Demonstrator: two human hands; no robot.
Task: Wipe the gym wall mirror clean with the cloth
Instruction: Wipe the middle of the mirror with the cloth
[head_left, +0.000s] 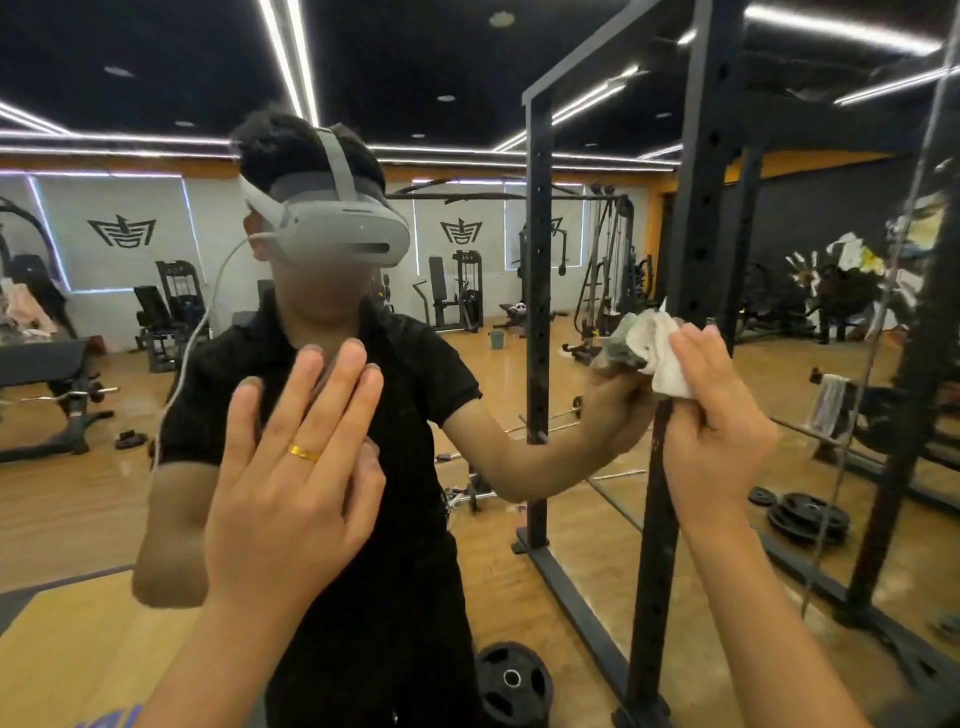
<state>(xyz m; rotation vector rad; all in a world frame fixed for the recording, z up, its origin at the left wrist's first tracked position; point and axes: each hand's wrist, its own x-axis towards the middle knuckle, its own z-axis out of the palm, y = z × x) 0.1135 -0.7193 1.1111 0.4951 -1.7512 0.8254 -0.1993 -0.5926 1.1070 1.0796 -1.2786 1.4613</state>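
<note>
The mirror (104, 467), a smooth and glossy wall pane, is faced at close range. A white cloth (657, 348), soft and crumpled into a loose wad, is gripped by the right hand (711, 415), with fingers and thumb curled round it. The cloth is pressed to the glass, where it meets its own greyer reflection. The left hand (296, 467) is held flat at the glass with nothing in it. Its fingers are straight and slightly spread, and the fingertips are seen meeting their reflection. A thin gold ring (304, 453) is worn on one finger. A dark, perforated metal upright (696, 208) is seen behind the cloth.
</note>
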